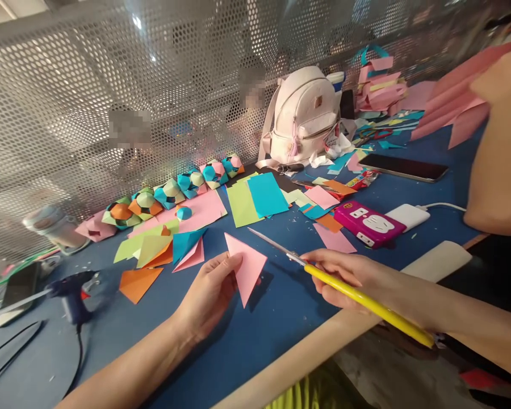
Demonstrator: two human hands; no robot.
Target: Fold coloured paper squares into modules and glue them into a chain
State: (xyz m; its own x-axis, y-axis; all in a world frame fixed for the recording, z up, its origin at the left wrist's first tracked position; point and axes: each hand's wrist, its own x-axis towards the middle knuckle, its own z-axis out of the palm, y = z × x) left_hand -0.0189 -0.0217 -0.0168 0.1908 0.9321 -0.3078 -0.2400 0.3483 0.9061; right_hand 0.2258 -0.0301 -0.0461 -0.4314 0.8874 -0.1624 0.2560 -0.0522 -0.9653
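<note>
Between the thumb and fingers of my left hand [215, 281] is a pink piece of folded paper [251, 264], held up with a pointed corner hanging down. My right hand [344, 275] is closed around yellow-handled scissors [366, 298]. Their thin metal blades [276, 245] look together and point left toward the pink paper, a short gap away. Left of my left hand lie an orange folded paper [139, 284], a blue folded piece [187, 244] and a green one [153, 248].
Paper balls [168, 193] line the perforated metal screen [68, 136]. A glue gun [72, 289] stands left, trailing its cord. Beyond are green and blue sheets [268, 195], a pale backpack [302, 113], a magenta power bank [368, 224] and a phone [402, 167]. Another person's arm [500, 136] is at right.
</note>
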